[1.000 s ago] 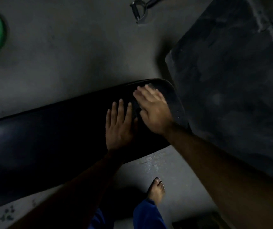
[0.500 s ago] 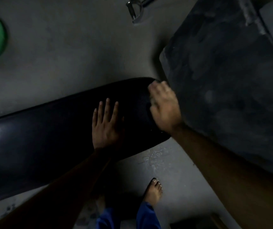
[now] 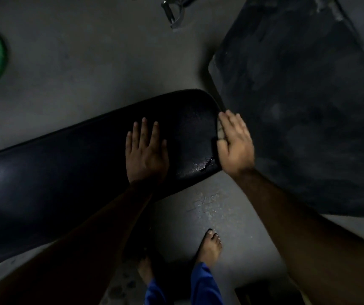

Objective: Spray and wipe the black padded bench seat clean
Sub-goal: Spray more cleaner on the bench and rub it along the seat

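Bench seat (image 3: 71, 172) lies on the floor (image 3: 88, 73), long axis running left to right, rounded end at right w/ wet sheen. Left hand (image 3: 147, 150) spread flat on it; right hand (image 3: 235, 143), nearer that end, fingers together at its edge, prob. wiping. Cloth not visible.

The long black padded vinyl bench seat (image 3: 71, 164) ran slantwise from the lower left up to a rounded end near the middle. Its smooth surface gave a dull sheen at the far left and glistened wet, with small droplets, near the rounded end's lower corner. It stood above a grey floor, its rounded end close beside a dark slab on the right.
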